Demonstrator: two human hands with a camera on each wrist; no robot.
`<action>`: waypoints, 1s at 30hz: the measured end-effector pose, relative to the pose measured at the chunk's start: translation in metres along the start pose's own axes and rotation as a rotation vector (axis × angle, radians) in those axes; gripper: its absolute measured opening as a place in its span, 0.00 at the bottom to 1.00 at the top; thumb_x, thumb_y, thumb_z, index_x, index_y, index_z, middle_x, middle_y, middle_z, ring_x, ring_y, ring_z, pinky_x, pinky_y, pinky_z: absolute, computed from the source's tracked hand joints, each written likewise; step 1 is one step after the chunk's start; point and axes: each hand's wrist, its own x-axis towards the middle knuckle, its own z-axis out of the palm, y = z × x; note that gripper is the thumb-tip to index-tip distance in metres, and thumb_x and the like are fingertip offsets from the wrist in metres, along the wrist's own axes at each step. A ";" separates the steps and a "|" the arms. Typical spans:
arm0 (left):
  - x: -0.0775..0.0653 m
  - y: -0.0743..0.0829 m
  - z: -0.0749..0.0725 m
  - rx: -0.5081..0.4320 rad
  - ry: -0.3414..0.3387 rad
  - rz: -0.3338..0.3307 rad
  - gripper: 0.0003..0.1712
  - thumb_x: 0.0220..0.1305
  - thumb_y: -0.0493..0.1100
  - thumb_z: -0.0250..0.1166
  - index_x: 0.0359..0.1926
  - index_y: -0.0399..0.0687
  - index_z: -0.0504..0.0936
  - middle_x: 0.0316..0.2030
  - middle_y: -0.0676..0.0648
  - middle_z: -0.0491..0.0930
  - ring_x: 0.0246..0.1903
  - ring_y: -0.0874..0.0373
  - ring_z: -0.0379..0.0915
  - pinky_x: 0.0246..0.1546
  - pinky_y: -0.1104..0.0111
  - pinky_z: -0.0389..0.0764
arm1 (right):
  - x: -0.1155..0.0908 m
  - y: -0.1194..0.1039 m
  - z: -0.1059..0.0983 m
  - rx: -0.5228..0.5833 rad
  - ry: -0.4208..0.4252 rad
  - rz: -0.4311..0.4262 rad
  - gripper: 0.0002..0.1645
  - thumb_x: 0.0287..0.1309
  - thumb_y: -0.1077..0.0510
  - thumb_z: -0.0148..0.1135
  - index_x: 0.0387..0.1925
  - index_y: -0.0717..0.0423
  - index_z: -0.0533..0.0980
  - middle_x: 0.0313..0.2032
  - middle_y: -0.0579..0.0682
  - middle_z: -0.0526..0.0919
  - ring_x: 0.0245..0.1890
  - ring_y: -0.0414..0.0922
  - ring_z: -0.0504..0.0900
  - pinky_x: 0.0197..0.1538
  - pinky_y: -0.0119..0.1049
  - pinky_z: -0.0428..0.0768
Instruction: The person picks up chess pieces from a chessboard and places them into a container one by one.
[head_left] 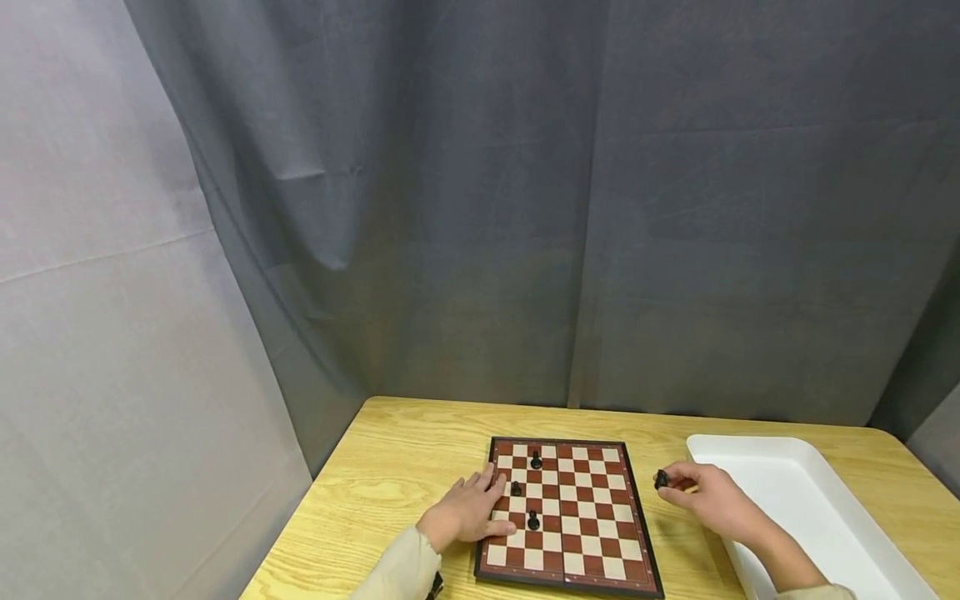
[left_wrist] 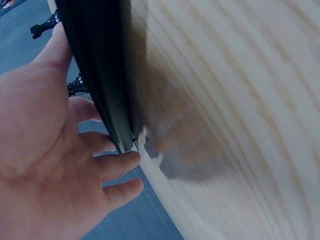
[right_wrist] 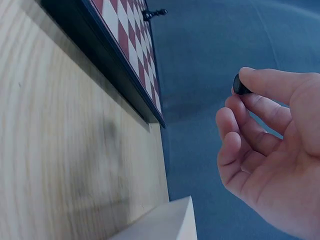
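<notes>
Black chess pieces [head_left: 536, 461] totalled four: three were counted on the chessboard [head_left: 611, 546], and a single held piece [head_left: 661, 479] was counted in the right hand [head_left: 712, 497]. Chessboards numbered one, comprising two halves. One white tray [head_left: 810, 500] and one wooden table [head_left: 408, 458] were recorded. Hands numbered two, the right and the left hand [head_left: 465, 510], with two sleeves [head_left: 399, 568], one per arm. The number of cloth panels [head_left: 465, 208] around the table could not be determined.

I have the board [head_left: 592, 502] on the desk [head_left: 420, 442], three pieces [head_left: 533, 521] on its left half. My left grip [head_left: 467, 510] is at its left edge; right of it, my right grip [head_left: 712, 498] holds another piece [head_left: 661, 479]. The tray [head_left: 798, 500] lies farther right, the curtain [head_left: 480, 250] behind.
</notes>
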 end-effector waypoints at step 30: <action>0.000 0.003 -0.002 -0.001 0.011 0.004 0.49 0.58 0.74 0.49 0.73 0.52 0.55 0.72 0.42 0.47 0.67 0.45 0.53 0.64 0.52 0.58 | -0.012 0.050 -0.049 -0.107 0.016 0.154 0.09 0.59 0.56 0.63 0.34 0.59 0.78 0.31 0.49 0.81 0.31 0.40 0.77 0.31 0.34 0.73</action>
